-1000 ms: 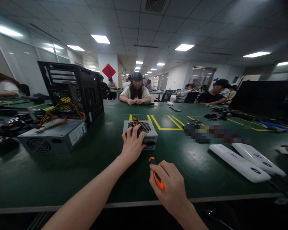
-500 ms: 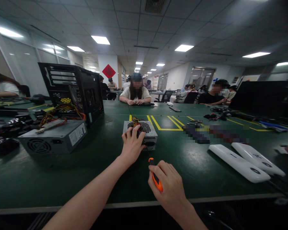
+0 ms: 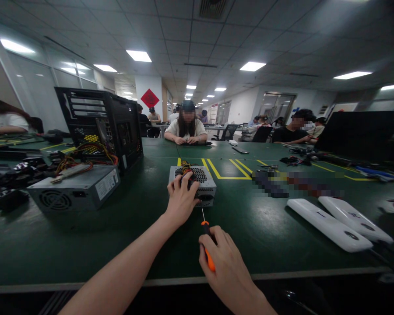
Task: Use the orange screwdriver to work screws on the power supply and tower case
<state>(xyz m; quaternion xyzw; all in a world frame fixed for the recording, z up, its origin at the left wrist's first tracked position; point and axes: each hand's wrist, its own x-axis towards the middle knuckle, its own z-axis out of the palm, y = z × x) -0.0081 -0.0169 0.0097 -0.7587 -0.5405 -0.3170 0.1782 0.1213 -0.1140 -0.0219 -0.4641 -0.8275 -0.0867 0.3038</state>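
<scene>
Head view: small grey power supply (image 3: 206,192) sits mid-frame on green bench (image 3: 134,249), cable bundle (image 3: 185,168) on top. Left hand (image 3: 181,197) lies on it, fingers spread over top and cables, thumb at front face. Right hand (image 3: 226,262), lower centre, curls round orange-black screwdriver (image 3: 210,260), shaft pointing up to the unit's lower front edge; tip contact, can't tell. Left of frame: another power supply (image 3: 101,186), black PC case (image 3: 131,131) behind. Lower right: two white devices (image 3: 328,225). Person (image 3: 173,128) seated opposite, upper centre.
</scene>
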